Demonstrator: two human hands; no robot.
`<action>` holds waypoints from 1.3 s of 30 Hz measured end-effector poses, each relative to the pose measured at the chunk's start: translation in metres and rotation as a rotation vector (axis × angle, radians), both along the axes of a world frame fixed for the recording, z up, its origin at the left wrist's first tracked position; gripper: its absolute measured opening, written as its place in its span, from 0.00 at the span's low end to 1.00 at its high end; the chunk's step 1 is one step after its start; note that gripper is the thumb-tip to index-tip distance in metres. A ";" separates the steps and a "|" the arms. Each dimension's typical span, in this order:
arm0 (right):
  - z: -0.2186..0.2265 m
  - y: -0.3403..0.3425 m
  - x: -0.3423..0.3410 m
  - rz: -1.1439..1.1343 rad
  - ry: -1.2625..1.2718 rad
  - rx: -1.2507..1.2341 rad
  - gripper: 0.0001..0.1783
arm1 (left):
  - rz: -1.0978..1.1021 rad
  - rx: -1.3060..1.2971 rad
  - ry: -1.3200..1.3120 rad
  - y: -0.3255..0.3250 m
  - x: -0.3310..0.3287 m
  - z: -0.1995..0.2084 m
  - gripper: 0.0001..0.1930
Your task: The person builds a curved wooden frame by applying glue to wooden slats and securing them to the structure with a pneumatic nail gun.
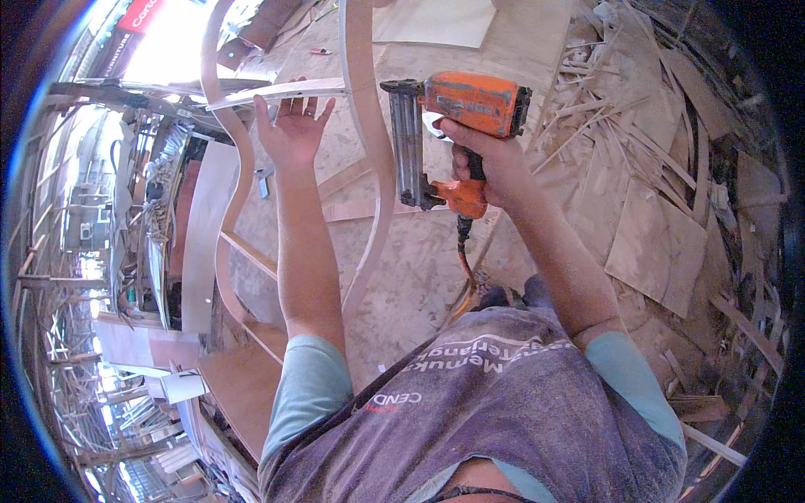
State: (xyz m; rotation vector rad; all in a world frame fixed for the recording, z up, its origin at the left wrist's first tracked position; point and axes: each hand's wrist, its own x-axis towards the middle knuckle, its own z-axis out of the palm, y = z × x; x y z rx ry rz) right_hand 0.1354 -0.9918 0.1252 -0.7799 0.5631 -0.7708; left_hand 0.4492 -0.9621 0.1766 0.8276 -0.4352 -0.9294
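Note:
An orange and black nail gun [474, 101] is gripped by its handle in my right hand [499, 159], with a finger near its trigger. Its nose and dark magazine stand close to the right rail of a curved wooden frame [356, 59]. Two wavy rails form this frame, joined by several cross slats. Against the upper cross slat [302, 87], my left hand [293, 138] is raised palm up, fingers spread apart. Its fingertips reach the slat, but whether they press on it I cannot tell. A hose [464, 239] runs down from the gun's handle.
Wood offcuts and thin strips [599, 117] are heaped at the right, with a flat board [658, 247] among them. A pale sheet [436, 21] lies at the far side. Panels [205, 243] and stacked materials stand to the left. A small blue object [263, 186] lies on the floor.

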 end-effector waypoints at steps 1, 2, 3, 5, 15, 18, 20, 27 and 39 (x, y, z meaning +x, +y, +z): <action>-0.001 0.000 0.002 0.003 -0.013 0.004 0.15 | 0.005 0.004 -0.018 -0.002 0.003 0.001 0.39; -0.002 -0.001 0.005 0.003 -0.030 -0.016 0.14 | 0.008 0.012 -0.021 -0.003 0.004 0.000 0.38; -0.002 -0.002 0.007 0.003 -0.046 -0.037 0.13 | 0.010 0.021 -0.025 -0.004 0.006 -0.002 0.37; -0.003 -0.003 0.010 0.001 -0.057 -0.058 0.14 | 0.014 0.029 -0.016 -0.005 0.009 -0.005 0.35; 0.001 -0.001 0.006 0.013 -0.040 -0.034 0.14 | 0.007 0.036 -0.005 -0.005 0.015 -0.013 0.33; 0.003 -0.001 0.007 0.005 -0.047 -0.029 0.13 | 0.012 0.036 -0.005 -0.006 0.017 -0.015 0.32; 0.002 0.000 0.008 -0.003 -0.042 -0.038 0.13 | 0.008 0.025 -0.011 -0.007 0.020 -0.017 0.31; -0.007 0.001 0.007 0.000 -0.007 -0.080 0.13 | 0.024 0.034 -0.018 -0.008 0.025 -0.021 0.28; -0.004 -0.001 0.007 0.000 -0.001 -0.121 0.13 | 0.051 0.047 -0.112 -0.008 0.015 -0.017 0.38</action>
